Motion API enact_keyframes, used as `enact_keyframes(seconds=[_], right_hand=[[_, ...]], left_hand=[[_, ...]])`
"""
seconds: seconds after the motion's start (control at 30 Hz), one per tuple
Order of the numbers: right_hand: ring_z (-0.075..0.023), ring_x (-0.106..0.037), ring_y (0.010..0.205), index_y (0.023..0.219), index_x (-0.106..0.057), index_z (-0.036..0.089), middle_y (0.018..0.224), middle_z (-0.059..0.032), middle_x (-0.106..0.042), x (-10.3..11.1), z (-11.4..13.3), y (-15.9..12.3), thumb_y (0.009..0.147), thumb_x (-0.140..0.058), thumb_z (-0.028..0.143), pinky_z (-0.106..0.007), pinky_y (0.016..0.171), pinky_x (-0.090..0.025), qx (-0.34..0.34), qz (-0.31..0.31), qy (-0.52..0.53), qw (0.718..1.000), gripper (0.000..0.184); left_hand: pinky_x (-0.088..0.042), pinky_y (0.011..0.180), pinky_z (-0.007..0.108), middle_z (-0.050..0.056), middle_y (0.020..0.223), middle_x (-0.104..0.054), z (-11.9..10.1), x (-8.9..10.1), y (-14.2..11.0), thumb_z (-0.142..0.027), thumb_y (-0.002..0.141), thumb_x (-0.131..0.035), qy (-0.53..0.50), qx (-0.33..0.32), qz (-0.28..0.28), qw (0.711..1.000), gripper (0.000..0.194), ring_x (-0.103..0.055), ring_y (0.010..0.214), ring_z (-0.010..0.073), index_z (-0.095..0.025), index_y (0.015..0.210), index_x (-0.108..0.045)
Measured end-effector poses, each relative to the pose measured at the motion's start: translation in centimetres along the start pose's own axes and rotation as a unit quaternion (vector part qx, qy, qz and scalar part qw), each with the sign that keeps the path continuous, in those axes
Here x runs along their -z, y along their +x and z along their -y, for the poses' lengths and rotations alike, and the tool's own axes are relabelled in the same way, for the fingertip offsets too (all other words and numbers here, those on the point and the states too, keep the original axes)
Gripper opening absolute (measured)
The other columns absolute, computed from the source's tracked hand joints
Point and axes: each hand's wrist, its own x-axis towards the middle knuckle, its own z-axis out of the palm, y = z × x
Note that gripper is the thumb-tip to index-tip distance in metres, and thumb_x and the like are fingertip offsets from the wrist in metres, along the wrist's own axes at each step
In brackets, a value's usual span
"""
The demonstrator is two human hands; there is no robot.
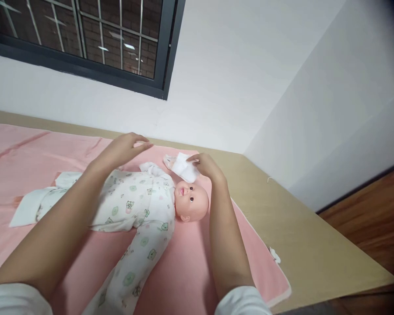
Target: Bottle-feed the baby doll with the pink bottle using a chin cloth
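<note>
A baby doll (191,201) in white clothes with a green and pink print lies on its back on a pink blanket (190,262), its head to the right. My right hand (206,166) is beyond the doll's head, its fingers closed on a folded white cloth (184,169), perhaps gauze or tissue. Against the cloth's left side is a clear plastic wrapper (168,161). Over the doll's body reaches my left arm; my left hand (128,148) hovers past its far side, fingers stretched to the right and holding nothing. Part of the doll's torso is hidden by that forearm.
The blanket covers much of a wooden tabletop (265,210), whose edge runs down the right side. A small white item (275,255) lies by the blanket's right edge. Behind stands a white wall (216,87) with a dark-framed window (118,78).
</note>
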Motion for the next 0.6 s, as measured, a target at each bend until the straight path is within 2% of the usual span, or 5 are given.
enact_keyframes(seconds=[0.1,0.23,0.3,0.43,0.6], right_hand=[[-0.0176,-0.063,0.090,0.112,-0.072,0.015,0.114,-0.0109,-0.069,0.3,-1.5,0.4,0.084,-0.050,0.001,-0.027,0.080,-0.049,-0.037,0.010,0.010,0.999,0.039],[-0.0154,-0.062,0.081,0.115,-0.071,0.014,0.110,-0.0107,-0.070,0.1,-2.8,1.5,0.084,-0.054,0.008,-0.027,0.077,-0.050,-0.055,-0.006,0.104,0.993,0.036],[-0.0141,-0.062,0.083,0.115,-0.070,0.014,0.112,-0.0089,-0.069,-0.4,-3.2,2.7,0.085,-0.052,0.013,-0.027,0.078,-0.050,-0.031,-0.018,0.200,0.979,0.035],[-0.0120,-0.063,0.084,0.120,-0.066,0.015,0.104,-0.0055,-0.070,-2.2,-4.3,6.1,0.086,-0.053,0.020,-0.026,0.082,-0.053,0.002,-0.012,0.391,0.920,0.037],[-0.0093,-0.062,0.062,0.135,-0.054,0.015,0.078,-0.0009,-0.068,-4.8,-5.9,9.0,0.080,-0.058,0.009,-0.030,0.082,-0.058,-0.085,0.042,0.456,0.885,0.056]], left_hand=[[-0.049,0.085,0.033,0.005,0.111,-0.069,2.4,2.1,0.2,-0.054,0.088,-0.053,-0.020,0.095,-0.043,0.994,0.041,-0.063,0.100,0.0273,-0.023,0.108,-0.071],[-0.048,0.091,0.035,0.007,0.113,-0.068,6.7,3.6,0.6,-0.042,0.090,-0.052,-0.027,0.173,-0.081,0.981,0.038,-0.061,0.103,0.0261,-0.017,0.114,-0.067],[-0.046,0.095,0.037,0.007,0.115,-0.067,8.9,3.6,0.8,-0.031,0.089,-0.049,0.001,0.209,-0.075,0.975,0.036,-0.060,0.104,0.0263,-0.015,0.117,-0.065],[-0.048,0.094,0.040,0.008,0.109,-0.067,11.9,2.6,1.2,-0.016,0.078,-0.050,0.018,0.250,-0.034,0.967,0.044,-0.062,0.099,0.0282,-0.013,0.119,-0.064],[-0.049,0.094,0.042,0.011,0.109,-0.067,13.4,1.5,1.4,-0.011,0.064,-0.051,0.006,0.259,0.016,0.966,0.057,-0.064,0.100,0.0316,-0.013,0.120,-0.064]])
